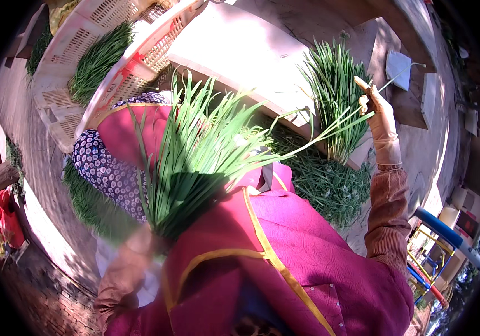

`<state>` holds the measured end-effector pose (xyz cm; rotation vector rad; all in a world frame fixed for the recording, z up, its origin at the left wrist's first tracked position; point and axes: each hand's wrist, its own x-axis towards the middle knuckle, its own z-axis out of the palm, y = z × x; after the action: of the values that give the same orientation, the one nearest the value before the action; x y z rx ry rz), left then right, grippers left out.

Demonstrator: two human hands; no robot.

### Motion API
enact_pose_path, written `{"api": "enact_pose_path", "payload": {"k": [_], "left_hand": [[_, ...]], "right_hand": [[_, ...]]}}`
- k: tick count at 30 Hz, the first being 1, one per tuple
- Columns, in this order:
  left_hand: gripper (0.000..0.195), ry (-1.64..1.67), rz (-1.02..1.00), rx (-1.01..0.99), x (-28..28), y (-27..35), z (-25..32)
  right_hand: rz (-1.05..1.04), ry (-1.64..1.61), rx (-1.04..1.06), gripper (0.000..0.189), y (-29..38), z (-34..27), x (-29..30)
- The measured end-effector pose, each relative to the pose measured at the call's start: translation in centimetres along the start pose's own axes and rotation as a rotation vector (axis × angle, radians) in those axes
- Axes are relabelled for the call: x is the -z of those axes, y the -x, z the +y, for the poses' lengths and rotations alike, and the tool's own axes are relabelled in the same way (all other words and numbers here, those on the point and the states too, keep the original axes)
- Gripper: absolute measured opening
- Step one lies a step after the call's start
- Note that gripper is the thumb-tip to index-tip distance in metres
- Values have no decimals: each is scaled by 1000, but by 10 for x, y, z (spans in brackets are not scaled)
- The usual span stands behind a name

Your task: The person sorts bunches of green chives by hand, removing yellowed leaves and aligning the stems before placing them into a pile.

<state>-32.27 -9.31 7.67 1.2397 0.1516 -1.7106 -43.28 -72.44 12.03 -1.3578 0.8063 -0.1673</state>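
Note:
A thick fanned bunch of long green leaves, like garlic chives point(198, 159), lies across my lap. My left hand point(145, 243), blurred, is closed around its lower end. Off to the right my right hand point(372, 98), in a pale thin glove, pinches the tips of a few leaves pulled out sideways from the bunch; a thin stalk also sticks out past these fingers. Just left of that hand, a second bunch of chives point(336, 96) rests at the end of a low pale board point(240, 42).
A pale plastic crate point(63, 54) at upper left holds another chive bunch point(101, 63). Loose green leaves point(328, 185) are heaped on the ground below the board. More chives point(84, 201) lie beside my patterned trouser leg. A wooden bench point(408, 38) stands at upper right.

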Motion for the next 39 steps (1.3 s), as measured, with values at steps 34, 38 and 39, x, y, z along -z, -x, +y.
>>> {"api": "enact_pose_path", "payload": {"k": [34, 38, 39], "left_hand": [[13, -63, -76, -81, 6, 20, 21], [12, -82, 10, -135, -6, 19, 26], [12, -55, 46, -106, -8, 19, 27]], "right_hand": [[-356, 589, 6, 22, 67, 72, -186], [-143, 143, -284, 21, 65, 96, -186], [-89, 34, -273, 21, 55, 104, -176]]}}
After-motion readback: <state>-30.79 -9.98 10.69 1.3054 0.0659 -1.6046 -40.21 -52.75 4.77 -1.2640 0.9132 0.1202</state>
